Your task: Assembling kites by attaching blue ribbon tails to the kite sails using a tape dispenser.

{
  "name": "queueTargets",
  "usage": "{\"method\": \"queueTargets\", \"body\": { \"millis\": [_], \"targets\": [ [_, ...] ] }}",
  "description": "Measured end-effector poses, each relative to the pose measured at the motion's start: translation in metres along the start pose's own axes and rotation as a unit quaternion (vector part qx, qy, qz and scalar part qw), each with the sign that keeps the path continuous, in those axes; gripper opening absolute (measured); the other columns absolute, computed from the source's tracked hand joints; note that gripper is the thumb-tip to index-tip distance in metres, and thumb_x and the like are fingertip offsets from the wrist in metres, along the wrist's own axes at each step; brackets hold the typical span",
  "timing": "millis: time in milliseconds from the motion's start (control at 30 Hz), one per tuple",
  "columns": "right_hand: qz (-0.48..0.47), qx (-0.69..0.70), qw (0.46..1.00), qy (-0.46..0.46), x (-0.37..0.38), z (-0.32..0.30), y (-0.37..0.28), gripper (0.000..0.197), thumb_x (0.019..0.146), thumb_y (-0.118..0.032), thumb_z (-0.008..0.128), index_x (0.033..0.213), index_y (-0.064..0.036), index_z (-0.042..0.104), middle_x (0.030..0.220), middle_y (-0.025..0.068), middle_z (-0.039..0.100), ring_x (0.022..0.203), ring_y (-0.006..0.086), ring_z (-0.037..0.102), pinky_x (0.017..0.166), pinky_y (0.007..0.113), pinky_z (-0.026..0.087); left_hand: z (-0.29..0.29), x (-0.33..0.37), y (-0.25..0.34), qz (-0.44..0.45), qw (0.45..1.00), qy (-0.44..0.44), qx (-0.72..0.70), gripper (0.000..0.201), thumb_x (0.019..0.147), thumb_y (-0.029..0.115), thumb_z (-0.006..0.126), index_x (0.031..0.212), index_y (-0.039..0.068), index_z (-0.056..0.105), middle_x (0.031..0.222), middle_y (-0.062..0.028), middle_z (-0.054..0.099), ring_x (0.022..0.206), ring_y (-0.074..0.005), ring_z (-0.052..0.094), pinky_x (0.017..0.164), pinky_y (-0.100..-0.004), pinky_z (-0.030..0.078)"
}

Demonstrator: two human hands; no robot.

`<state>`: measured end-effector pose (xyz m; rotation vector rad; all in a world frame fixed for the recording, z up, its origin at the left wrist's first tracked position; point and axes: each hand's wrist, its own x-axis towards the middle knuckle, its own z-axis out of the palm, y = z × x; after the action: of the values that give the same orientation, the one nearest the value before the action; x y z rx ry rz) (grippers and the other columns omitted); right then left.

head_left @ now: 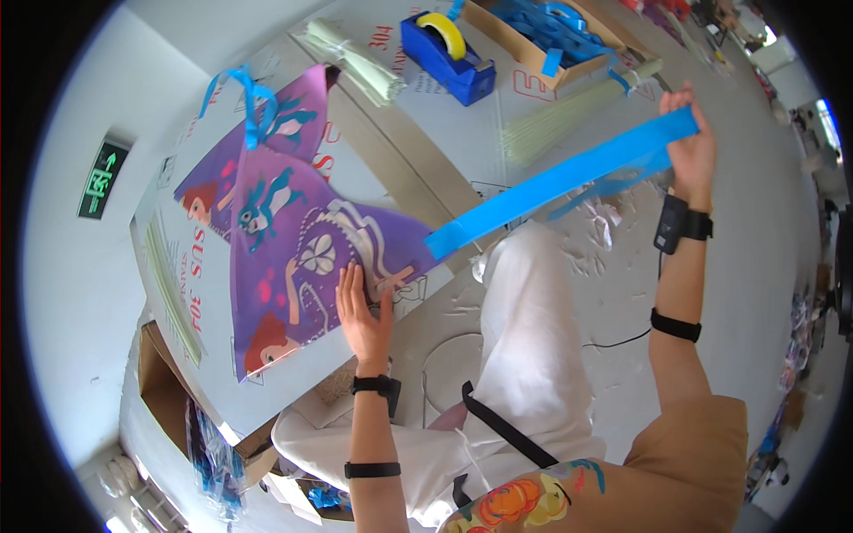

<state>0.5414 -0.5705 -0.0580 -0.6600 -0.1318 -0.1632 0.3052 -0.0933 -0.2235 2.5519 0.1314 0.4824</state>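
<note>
Purple printed kite sheets (275, 213), with a figure in a gown and blue shapes on them, overlap on a cardboard-topped work surface. My left hand (362, 315) lies flat on the nearer sheet by its edge, fingers extended, holding nothing. A wide bright blue ribbon (560, 182) runs taut from the right corner of that sheet up to my right hand (691, 147). That hand, raised at the right, is closed on the ribbon's far end. Another length of blue ribbon hangs below it. How the ribbon joins the sheet is not clear.
Behind stand a blue tape dispenser (449, 62) with a yellow roll and a cardboard box (533, 67) of blue ribbons. Bundles of thin pale rods (351, 67) lie nearby. An open carton (162, 377) stands below the surface's left edge. Scraps (586, 258) litter the floor.
</note>
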Motion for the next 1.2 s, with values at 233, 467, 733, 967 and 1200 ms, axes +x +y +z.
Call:
{"method": "queueTargets", "body": {
  "millis": [233,467,733,967,1200],
  "targets": [
    [0.059,-0.171,0.97,-0.161,-0.095,0.233,0.143,0.024,0.097,-0.016,0.055,0.113,0.001,0.061,0.087,0.0096,0.066,0.087,0.0214,0.065,0.093,0.033,0.048,-0.011,-0.001,0.001,-0.084,0.973,0.008,-0.213,0.067,0.082,0.006,0.066,0.143,0.005,0.041,0.142,-0.0157,0.048,0.133,-0.0345,0.044,0.111,-0.0431,0.036],
    [0.217,-0.131,0.954,-0.159,-0.228,0.308,0.358,0.032,0.104,-0.029,0.046,0.106,0.0003,0.058,0.088,0.0083,0.066,0.085,0.0172,0.065,0.082,0.032,0.048,-0.017,-0.063,-0.05,-0.125,0.871,0.026,-0.474,0.062,0.086,0.005,0.063,0.142,0.0,0.038,0.136,-0.0141,0.049,0.124,-0.0245,0.049,0.104,-0.0353,0.04],
    [0.263,-0.187,0.922,-0.213,-0.265,0.296,0.389,0.023,0.103,-0.017,0.048,0.108,-0.0013,0.063,0.104,0.0104,0.068,0.099,0.0183,0.066,0.082,0.03,0.05,-0.089,-0.001,-0.05,-0.256,0.813,0.192,-0.486,0.052,0.088,0.002,0.06,0.137,-0.001,0.042,0.129,-0.012,0.053,0.119,-0.0219,0.051,0.1,-0.0335,0.041],
    [0.345,0.039,0.936,-0.063,-0.231,0.245,0.374,0.029,0.097,-0.023,0.058,0.116,-0.0007,0.061,0.107,0.0132,0.067,0.099,0.0202,0.064,0.091,0.035,0.05,-0.092,0.006,-0.066,-0.198,0.933,0.167,-0.25,0.041,0.078,-0.012,0.038,0.111,0.0,0.059,0.102,-0.0144,0.062,0.097,-0.027,0.058,0.09,-0.0366,0.044],
    [0.202,-0.064,0.975,-0.075,-0.134,0.186,0.277,0.03,0.098,-0.024,0.056,0.117,-0.0016,0.062,0.102,0.0111,0.067,0.099,0.0213,0.064,0.09,0.035,0.05,-0.087,-0.007,-0.086,-0.203,0.968,0.11,-0.1,0.034,0.077,-0.01,0.044,0.105,0.001,0.06,0.096,-0.0165,0.061,0.095,-0.0354,0.054,0.089,-0.0443,0.04]
  ]
}}
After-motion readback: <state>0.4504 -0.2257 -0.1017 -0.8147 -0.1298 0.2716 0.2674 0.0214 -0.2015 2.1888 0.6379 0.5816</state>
